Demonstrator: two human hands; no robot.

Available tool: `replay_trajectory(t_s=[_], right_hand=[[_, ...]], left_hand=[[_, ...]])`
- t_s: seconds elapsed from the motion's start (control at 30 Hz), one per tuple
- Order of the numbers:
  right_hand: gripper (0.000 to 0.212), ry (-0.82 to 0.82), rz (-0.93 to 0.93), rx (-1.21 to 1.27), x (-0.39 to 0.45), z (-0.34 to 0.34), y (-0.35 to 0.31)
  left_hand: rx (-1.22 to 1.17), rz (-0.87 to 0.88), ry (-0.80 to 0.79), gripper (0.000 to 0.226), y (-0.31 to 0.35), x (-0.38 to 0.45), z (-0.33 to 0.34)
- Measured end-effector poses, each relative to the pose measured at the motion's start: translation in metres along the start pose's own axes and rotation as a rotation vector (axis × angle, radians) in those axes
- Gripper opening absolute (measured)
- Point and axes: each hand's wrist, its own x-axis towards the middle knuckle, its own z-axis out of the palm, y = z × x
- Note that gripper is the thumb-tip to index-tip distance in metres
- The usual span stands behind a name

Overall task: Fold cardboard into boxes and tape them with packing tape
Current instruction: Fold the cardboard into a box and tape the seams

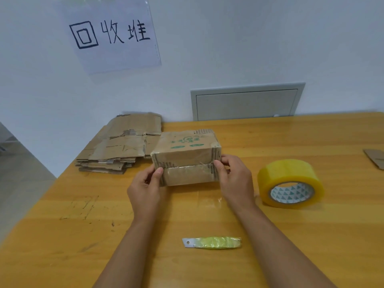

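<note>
A small brown cardboard box with green print on top stands on the wooden table, its two front flaps meeting at a seam that faces me. My left hand grips its left front edge, thumb on the front face. My right hand grips the right front edge, thumb at the seam. A strip of clear tape lies on the table below the box. A roll of yellowish packing tape lies flat to the right of my right hand.
A stack of flattened cardboard lies at the table's far left corner, behind and left of the box. A cutter blade wrapped in yellow-green tape lies near me. A cardboard scrap sits at the right edge. The wall carries a handwritten sign.
</note>
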Motion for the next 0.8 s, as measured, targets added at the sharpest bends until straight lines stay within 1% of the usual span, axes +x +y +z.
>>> replay_trajectory(t_s=[0.07,0.1,0.2,0.27,0.33,0.4,0.47,0.5,0.53,0.57,0.63,0.67,0.7,0.77,0.8], right_hand=[[0.02,-0.016,0.007,-0.114,0.001,-0.003,-0.003],[0.022,-0.068,0.013,-0.168,0.002,-0.004,-0.004],[0.019,-0.269,0.015,-0.294,0.004,-0.01,-0.003],[0.02,-0.276,0.004,-0.317,0.005,-0.013,0.0],[0.023,-0.245,-0.013,-0.291,0.006,-0.013,-0.001],[0.022,-0.225,-0.001,-0.222,0.004,-0.01,-0.003],[0.013,-0.213,0.095,-0.105,0.004,-0.009,-0.004],[0.012,-0.229,0.162,-0.038,0.004,-0.01,-0.005],[0.019,-0.249,0.208,0.021,0.004,-0.011,-0.006],[0.026,-0.258,0.231,0.068,0.004,-0.012,-0.007],[0.031,-0.235,0.247,0.107,0.003,-0.012,-0.01],[0.03,-0.216,0.257,0.123,0.002,-0.01,-0.011],[0.026,-0.205,0.266,0.139,0.001,-0.008,-0.011],[0.017,-0.204,0.295,0.169,0.001,-0.005,-0.011],[0.011,-0.207,0.32,0.187,0.002,-0.004,-0.01]], left_hand=[[-0.031,-0.009,0.031,0.017,0.001,-0.001,0.002],[-0.034,-0.014,0.032,0.015,0.001,-0.001,0.002],[0.013,0.021,-0.036,0.01,-0.003,0.0,0.0],[0.083,0.081,-0.089,0.014,-0.006,0.0,-0.003],[0.119,0.114,-0.102,0.017,-0.008,0.001,-0.004],[0.112,0.099,-0.113,0.018,-0.007,0.004,-0.005],[0.056,0.042,-0.186,0.011,-0.004,0.005,-0.005],[0.034,0.016,-0.23,0.019,-0.004,0.005,-0.005],[0.013,0.008,-0.264,0.029,-0.004,0.002,-0.005],[0.005,0.014,-0.275,0.037,-0.005,0.0,-0.004],[-0.023,0.039,-0.254,0.048,-0.004,-0.002,-0.003],[-0.054,0.033,-0.232,0.047,-0.004,-0.002,-0.002],[-0.09,0.018,-0.206,0.039,-0.004,-0.001,-0.001],[-0.14,-0.002,-0.164,0.01,0.0,0.001,0.0],[-0.144,-0.013,-0.158,0.005,0.001,0.002,0.0]])
